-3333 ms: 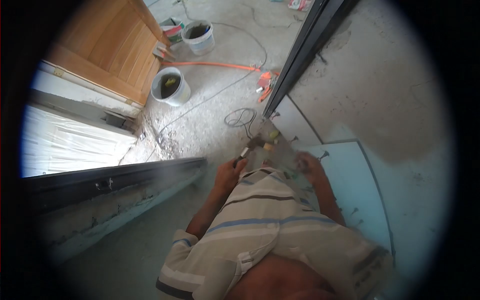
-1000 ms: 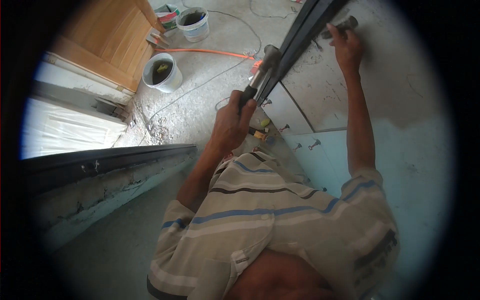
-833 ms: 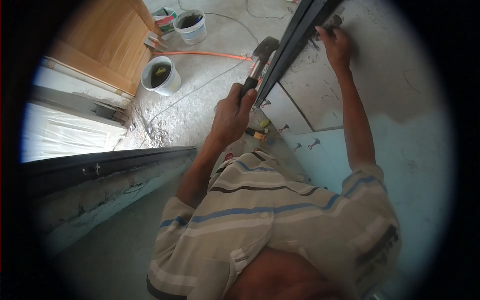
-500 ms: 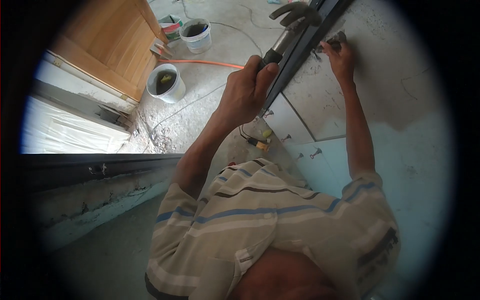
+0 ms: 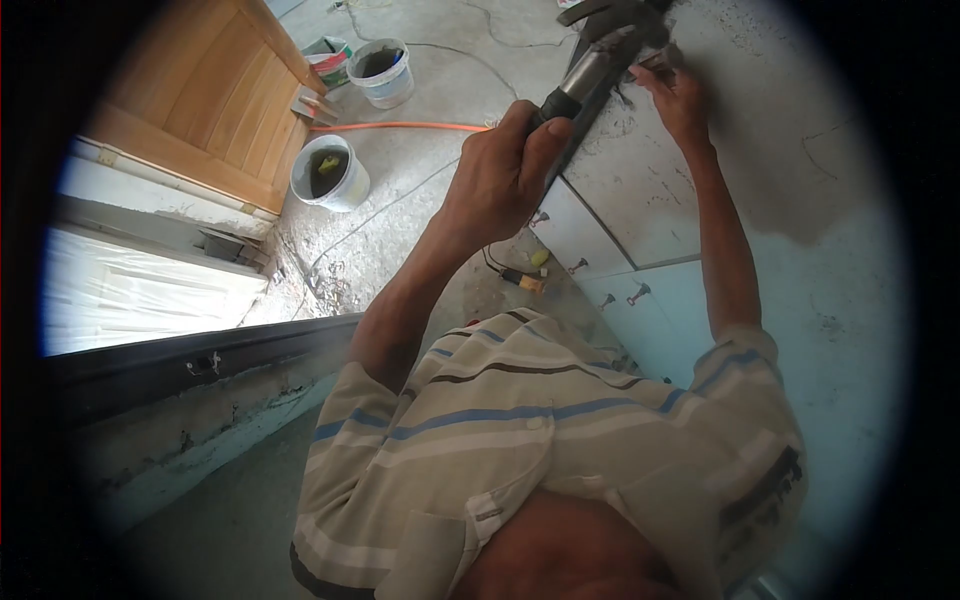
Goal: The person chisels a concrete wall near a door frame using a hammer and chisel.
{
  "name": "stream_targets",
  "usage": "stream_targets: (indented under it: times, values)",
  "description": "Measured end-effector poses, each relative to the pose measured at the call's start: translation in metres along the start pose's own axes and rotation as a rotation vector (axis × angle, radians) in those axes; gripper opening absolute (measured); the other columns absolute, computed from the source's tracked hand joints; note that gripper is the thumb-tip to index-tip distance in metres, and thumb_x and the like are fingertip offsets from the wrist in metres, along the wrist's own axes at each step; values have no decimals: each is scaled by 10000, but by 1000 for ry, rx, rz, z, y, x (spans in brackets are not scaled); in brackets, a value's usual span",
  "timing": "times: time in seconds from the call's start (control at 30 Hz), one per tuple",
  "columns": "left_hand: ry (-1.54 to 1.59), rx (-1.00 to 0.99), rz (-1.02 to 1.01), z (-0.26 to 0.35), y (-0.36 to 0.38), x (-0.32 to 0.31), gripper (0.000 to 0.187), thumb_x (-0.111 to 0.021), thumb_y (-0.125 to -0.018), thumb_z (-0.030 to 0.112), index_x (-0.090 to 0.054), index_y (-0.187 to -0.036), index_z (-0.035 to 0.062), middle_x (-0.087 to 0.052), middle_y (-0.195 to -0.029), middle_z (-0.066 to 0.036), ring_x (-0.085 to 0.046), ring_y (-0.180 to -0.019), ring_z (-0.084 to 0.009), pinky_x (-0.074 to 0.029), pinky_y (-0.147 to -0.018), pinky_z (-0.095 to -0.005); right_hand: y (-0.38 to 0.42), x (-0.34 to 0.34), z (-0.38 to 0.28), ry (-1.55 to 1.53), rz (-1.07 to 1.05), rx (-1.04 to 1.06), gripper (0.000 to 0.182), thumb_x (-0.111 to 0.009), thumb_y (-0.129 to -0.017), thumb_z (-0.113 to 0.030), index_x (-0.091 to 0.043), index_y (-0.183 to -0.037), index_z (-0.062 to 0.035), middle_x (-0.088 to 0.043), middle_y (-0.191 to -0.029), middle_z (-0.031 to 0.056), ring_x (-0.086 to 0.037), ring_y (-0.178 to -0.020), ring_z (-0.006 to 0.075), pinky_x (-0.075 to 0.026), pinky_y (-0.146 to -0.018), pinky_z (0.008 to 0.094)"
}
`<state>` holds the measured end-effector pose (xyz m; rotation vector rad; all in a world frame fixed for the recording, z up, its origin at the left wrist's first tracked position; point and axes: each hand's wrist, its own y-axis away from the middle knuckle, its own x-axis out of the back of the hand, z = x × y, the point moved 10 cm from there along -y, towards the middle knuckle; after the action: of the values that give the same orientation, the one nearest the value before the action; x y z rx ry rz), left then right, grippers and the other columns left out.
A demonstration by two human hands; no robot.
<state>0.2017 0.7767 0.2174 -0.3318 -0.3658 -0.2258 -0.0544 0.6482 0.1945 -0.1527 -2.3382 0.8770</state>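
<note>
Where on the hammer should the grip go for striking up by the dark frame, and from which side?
Grip the hammer low on its dark handle, where the left hand wraps it now, coming from the floor side. The shaft slants up toward the wall, the head sits beside the right hand, so a low grip likely gives swing.

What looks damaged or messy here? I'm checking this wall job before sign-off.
The grey plastered wall is pitted and chipped beside the black metal frame, where the right hand holds something small. The left hand grips a black-handled steel hammer there. Cables and an orange hose trail across the rough concrete floor.
</note>
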Motion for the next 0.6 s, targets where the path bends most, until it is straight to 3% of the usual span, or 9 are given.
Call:
stream_targets:
  times: [0.1,0.17,0.2,0.3,0.43,0.5,0.53,0.57,0.6]
  values:
    - [5,-82,83,19,-1,5,375,-519,-965,365,-474,-871,5,-560,-579,-159,-602,-519,-283,-455,-494,-370,5,-10,-3,126,-16,24,225,-717,-858,-209,-619,-971,-41,-661,-835,77,-643,-716,157,-501,-660,299]
    - [237,-469,304,41,3,16,331,-599,-924,311,-474,-869,9,-587,-608,-152,-633,-556,-298,-488,-515,-362,6,-13,-28,191,-35,103,242,-718,-855,-221,-621,-985,-42,-663,-871,92,-648,-740,190,-506,-667,321]
    - [94,-546,325,36,1,12,327,-654,-889,286,-483,-864,9,-607,-628,-145,-656,-592,-311,-511,-542,-374,7,-14,-34,188,-38,108,242,-718,-855,-221,-621,-985,-42,-663,-871,92,-648,-740,190,-506,-667,321]
    - [-421,-79,-15,-21,-35,-23,400,-627,-899,381,-480,-853,12,-614,-626,-145,-651,-581,-334,-503,-523,-405,8,-16,-46,186,-49,137,240,-717,-852,-217,-619,-982,-41,-659,-865,109,-646,-738,233,-508,-669,344]
    - [-352,-119,27,-10,-18,-17,311,-561,-945,305,-515,-870,7,-610,-643,-152,-635,-580,-295,-480,-542,-380,2,-22,-49,342,-40,218,247,-715,-848,-214,-617,-988,-35,-650,-852,119,-636,-724,263,-505,-670,364]
    - [21,-260,170,19,-3,-5,410,-567,-931,404,-479,-844,14,-608,-616,-163,-615,-534,-357,-486,-511,-435,14,-19,-41,369,-40,176,251,-713,-848,-218,-618,-988,-32,-648,-850,122,-635,-724,267,-503,-670,368]
    - [57,-280,191,17,-2,-8,385,-517,-964,381,-531,-896,3,-615,-648,-180,-625,-579,-355,-474,-550,-439,13,-20,-42,335,-41,227,247,-710,-851,-222,-620,-978,-30,-645,-836,119,-630,-717,261,-500,-666,365]
    - [54,-278,206,10,-9,-10,385,-517,-964,381,-531,-896,3,-615,-648,-180,-625,-579,-355,-474,-550,-439,11,-21,-46,298,-39,280,244,-707,-854,-227,-623,-968,-28,-642,-822,116,-626,-710,255,-497,-663,363]
    - [-176,-154,90,-9,-26,-26,363,-515,-969,359,-540,-910,1,-622,-657,-178,-632,-587,-347,-478,-555,-434,10,-22,-47,292,-45,288,244,-707,-854,-227,-623,-968,-28,-642,-822,116,-626,-710,255,-497,-663,363]
